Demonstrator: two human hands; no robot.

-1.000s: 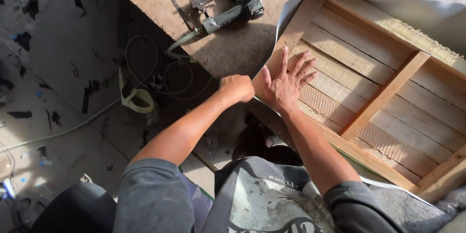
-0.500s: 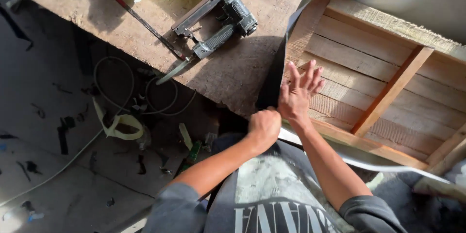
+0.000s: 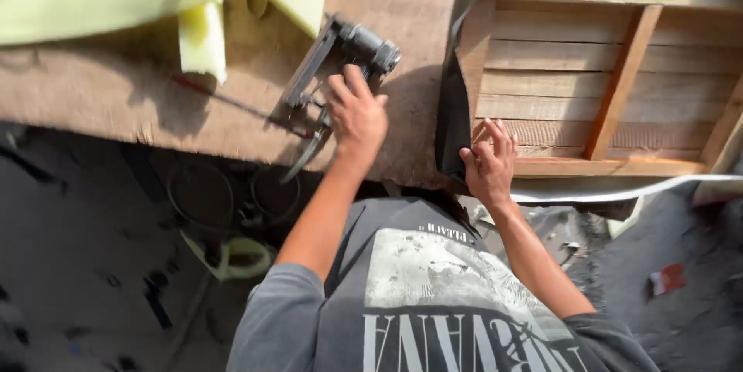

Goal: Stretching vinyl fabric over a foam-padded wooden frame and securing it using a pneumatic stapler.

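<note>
A dark metal staple gun (image 3: 340, 62) lies on the brown workbench (image 3: 116, 101). My left hand (image 3: 354, 115) rests on its handle, fingers curling around it. To the right sits a wooden slatted frame (image 3: 619, 85) with dark upholstery fabric (image 3: 455, 109) folded over its left edge. My right hand (image 3: 489, 163) presses that fabric against the frame's near left corner, fingers spread.
Pale yellow foam pieces (image 3: 193, 0) lie at the bench's far left. Below the bench edge, coiled cables (image 3: 201, 194) and a yellowish strap (image 3: 236, 256) lie on the dark floor. Grey sheet material (image 3: 681, 264) covers the floor at right.
My left hand left the frame's corner and moved up-left onto the staple gun. My right hand stayed on the fabric at the frame. The view tilted toward the bench.
</note>
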